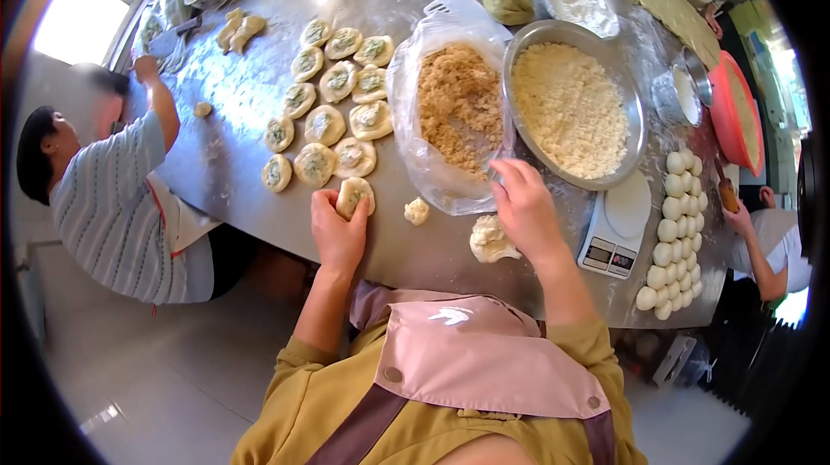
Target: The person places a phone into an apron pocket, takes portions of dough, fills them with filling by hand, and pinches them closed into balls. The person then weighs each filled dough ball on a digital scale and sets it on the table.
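Observation:
My left hand (339, 233) is closed around a dough round (354, 196) with a greenish filling in its middle, held just in front of several similar filled dough rounds (324, 125) on the metal table. My right hand (525, 208) hovers at the near edge of a clear plastic bag (406, 111), its fingers bent and thumb apart, with nothing visible between them. Brown crumbly filling (461, 102) lies in the bag. Below that hand is a soft lump of dough (493, 239). A smaller dough piece (417, 211) rests between my hands.
A steel bowl (638, 119) of pale crumbs stands right of the bag, with a digital scale (614, 236) before it. Several dough balls (670, 230) line the right side, near a red basin (735, 111). Co-workers are at the left (112, 206) and right (774, 245).

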The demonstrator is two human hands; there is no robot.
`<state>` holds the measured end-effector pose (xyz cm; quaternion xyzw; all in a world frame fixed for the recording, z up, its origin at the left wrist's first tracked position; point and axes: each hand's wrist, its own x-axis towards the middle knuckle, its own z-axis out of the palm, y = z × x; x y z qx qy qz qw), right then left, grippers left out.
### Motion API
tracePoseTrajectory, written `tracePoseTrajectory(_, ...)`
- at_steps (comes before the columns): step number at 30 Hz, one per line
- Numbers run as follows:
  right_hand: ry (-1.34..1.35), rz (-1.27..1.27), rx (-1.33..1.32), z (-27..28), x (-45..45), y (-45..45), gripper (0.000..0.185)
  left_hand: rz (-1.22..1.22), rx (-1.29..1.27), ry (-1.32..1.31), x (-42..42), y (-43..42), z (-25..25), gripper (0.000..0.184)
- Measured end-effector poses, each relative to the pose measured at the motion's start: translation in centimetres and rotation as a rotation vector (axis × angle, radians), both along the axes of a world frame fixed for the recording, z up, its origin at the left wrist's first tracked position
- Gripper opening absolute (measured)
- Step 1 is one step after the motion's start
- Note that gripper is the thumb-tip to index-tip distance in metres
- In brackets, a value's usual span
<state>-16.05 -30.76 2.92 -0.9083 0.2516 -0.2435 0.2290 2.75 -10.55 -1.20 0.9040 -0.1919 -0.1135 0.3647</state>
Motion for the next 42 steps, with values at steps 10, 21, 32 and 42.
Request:
tracePoseTrajectory(10,0.274,0.328,-0.057,-8.3,9.0,-3.5,0.012,-0.055,-0.979,1.057,1.6,2.4,-2.2,0.044)
tracePoseTrajectory(21,0.093,-0.018,0.150,-4.6,8.3,-2.6,0.012,-0.103,-0.965,1.459,1.0,-4.6,2.4,0.037)
tracePoseTrajectory(32,0.264,-0.102,0.301,-7.3,8.9,-2.0,0.017,-0.074,-0.883,1.420,-0.9,-5.9,5.2,0.041)
tracePoseTrajectory(42,-0.209,-0.110,0.187,-2.9,9.5,-2.4,0.009,-0.279,-0.965,1.316,0.9,-8.1,1.9,0.036)
